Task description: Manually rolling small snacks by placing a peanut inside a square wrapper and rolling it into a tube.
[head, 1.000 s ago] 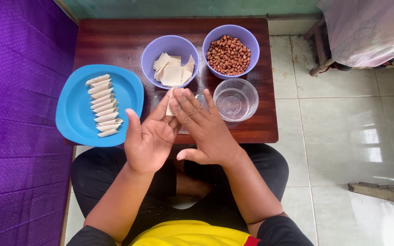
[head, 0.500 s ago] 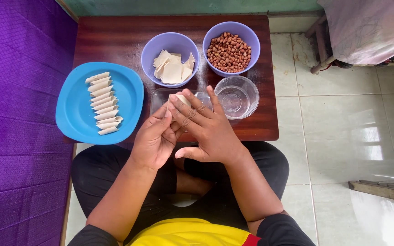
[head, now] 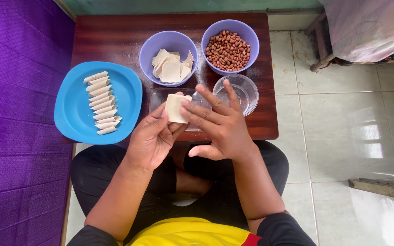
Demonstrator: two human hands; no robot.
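Head view: left hand (head: 153,141) holds a pale square wrapper (head: 176,108) upright between thumb and fingers, above the near edge of the low wooden table (head: 115,41). Right hand (head: 222,127) lies just right of it, fingers spread, fingertips touching the wrapper's right edge, gripping nothing. Far: bowl of wrappers (head: 169,51), bowl of peanuts (head: 230,45). Left: blue plate (head: 76,118) of rolled pieces.

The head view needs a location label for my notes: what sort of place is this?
Probably a home, with food prepared on the floor. A person sits cross-legged on pale floor tiles at a low wooden table, beside a purple mat. The left hand holds a dough square.
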